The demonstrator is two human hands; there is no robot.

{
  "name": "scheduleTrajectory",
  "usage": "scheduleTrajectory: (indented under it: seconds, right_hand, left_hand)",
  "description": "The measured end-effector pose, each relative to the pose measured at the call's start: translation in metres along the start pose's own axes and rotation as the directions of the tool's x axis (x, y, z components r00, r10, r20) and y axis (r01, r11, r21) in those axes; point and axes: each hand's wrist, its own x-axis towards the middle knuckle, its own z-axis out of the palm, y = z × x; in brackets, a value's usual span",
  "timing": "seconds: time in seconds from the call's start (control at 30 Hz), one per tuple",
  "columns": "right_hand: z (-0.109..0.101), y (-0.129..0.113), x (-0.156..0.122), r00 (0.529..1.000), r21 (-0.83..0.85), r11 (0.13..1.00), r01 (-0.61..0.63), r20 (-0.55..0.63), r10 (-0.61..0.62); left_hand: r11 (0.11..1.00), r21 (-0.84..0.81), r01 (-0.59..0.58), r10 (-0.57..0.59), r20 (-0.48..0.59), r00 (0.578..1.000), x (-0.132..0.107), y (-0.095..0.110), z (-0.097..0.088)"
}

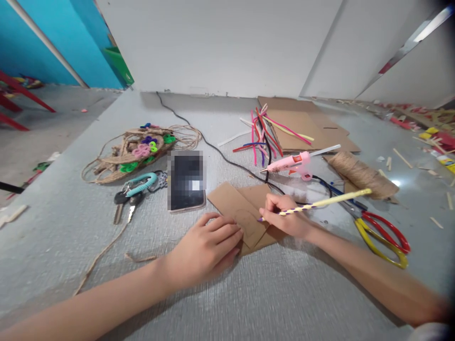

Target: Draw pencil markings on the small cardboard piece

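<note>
My left hand (206,246) lies flat with its fingers pressing on a small brown cardboard piece (236,203) on the grey floor mat. My right hand (284,215) grips a yellow striped pencil (320,202), whose tip touches the cardboard where a curved line is drawn. A second cardboard piece lies under the first.
A phone (186,182) and keys (135,192) lie left of the cardboard. Behind are a jute craft piece (135,154), pipe cleaners (265,135), a pink glue gun (293,165), a twine spool (360,175), scissors (382,234), cardboard sheets (305,125) and a black cable (213,149).
</note>
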Motion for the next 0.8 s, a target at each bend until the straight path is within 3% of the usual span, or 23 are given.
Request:
scheduleTrajectory:
  seconds: [0.8]
  right_hand:
    - [0.0005,-0.0024,-0.0040,0.997,0.026,1.000,0.004,0.080,-0.006]
  left_hand:
    - [1.000,0.003,-0.006,0.006,-0.008,1.000,0.0014,-0.0001,-0.0002]
